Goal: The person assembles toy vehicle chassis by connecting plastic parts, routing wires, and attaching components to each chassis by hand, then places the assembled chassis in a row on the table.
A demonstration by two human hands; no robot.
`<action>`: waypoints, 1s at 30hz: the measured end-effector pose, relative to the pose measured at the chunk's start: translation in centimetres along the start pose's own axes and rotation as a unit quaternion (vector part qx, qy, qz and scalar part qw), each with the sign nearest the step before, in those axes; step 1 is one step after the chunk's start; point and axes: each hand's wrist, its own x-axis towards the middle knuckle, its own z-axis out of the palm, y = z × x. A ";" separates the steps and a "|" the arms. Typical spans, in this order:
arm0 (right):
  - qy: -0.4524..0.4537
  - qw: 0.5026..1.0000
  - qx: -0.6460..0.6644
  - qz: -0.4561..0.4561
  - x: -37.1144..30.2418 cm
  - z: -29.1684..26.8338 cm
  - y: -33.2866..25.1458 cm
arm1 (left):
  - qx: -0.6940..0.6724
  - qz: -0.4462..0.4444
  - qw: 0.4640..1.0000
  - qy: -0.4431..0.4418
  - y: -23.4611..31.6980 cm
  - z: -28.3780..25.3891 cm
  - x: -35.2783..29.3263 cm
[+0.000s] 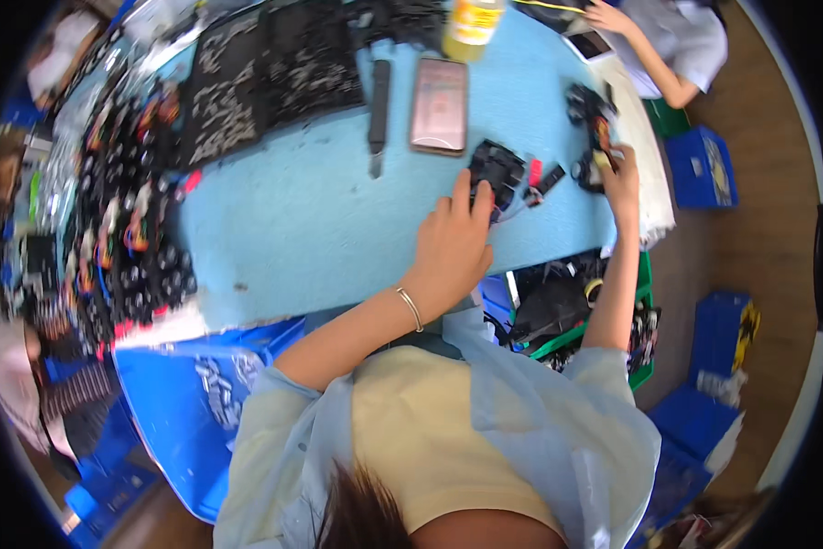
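On the blue work mat (283, 220) my left hand (455, 229) reaches over a black boxy plastic housing (498, 166), with fingers closed along its near left side. Thin wires run from the housing to a small black piece (551, 179) with a red tag (535, 172). At the mat's right edge my right hand (623, 178) has its fingers around a small black assembly (587, 172) with a round lens-like end. The grip there is partly hidden by the fingers. Another dark part with an orange-red patch (602, 133) lies just beyond it.
A pink phone (439, 105) and a black-handled tool (379, 110) lie ahead. Behind stands a yellow-labelled bottle (473, 27); dark trays (311, 55) hold small parts. Rows of wired black units (128, 220) line the left. Blue bins (173, 412) sit below, and a co-worker's arm (654, 55) is far right.
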 end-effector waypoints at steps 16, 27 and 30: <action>-0.499 0.704 0.505 0.024 -26.1 14.7 -17.2 | -0.043 -0.042 0.996 0.069 -14.5 -10.3 -8.5; -0.079 0.970 -0.067 -0.218 -10.2 14.4 -20.8 | 0.036 -0.017 0.996 0.082 -15.0 -12.9 -11.3; -0.019 0.970 -0.158 -0.183 -5.4 17.8 -19.8 | 0.115 -0.027 0.991 0.059 -13.6 -12.6 -11.5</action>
